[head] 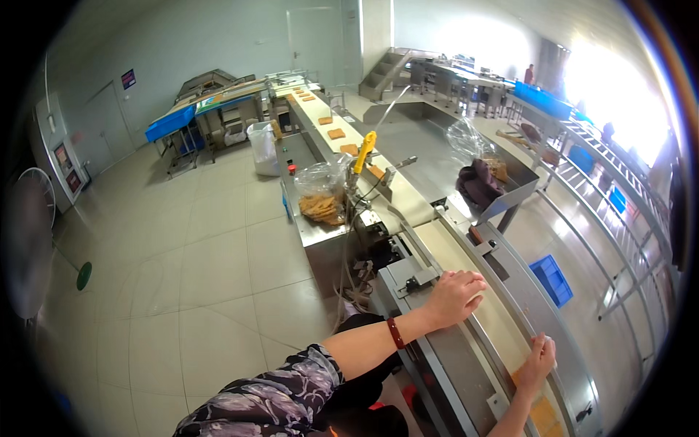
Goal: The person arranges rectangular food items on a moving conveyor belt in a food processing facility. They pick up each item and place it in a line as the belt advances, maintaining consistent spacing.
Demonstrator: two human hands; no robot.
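Note:
My left hand [456, 297], with a dark red bracelet on its wrist, hovers over the near conveyor belt [475, 267]. Its fingers are bent, the thumb side is apart, and nothing shows in it. Further down the belt, my right hand [538, 363] is closed on a small white piece [554, 358], perhaps cloth or paper, mostly hidden by the fingers. An orange-brown flat cracker-like piece [545, 416] lies on the belt below the right hand. Another is partly covered by that hand. Several similar flat pieces [337, 133] lie spaced out on the far conveyor belt [349, 123].
Metal guide rails [505, 306] border the near belt. A clear bag of brown pieces [322, 207] sits left on a steel ledge. At right, a steel tray [415, 136] holds a dark cloth [479, 183] and another bag [496, 166]. A blue crate [551, 281] and metal rack [611, 218] stand beyond.

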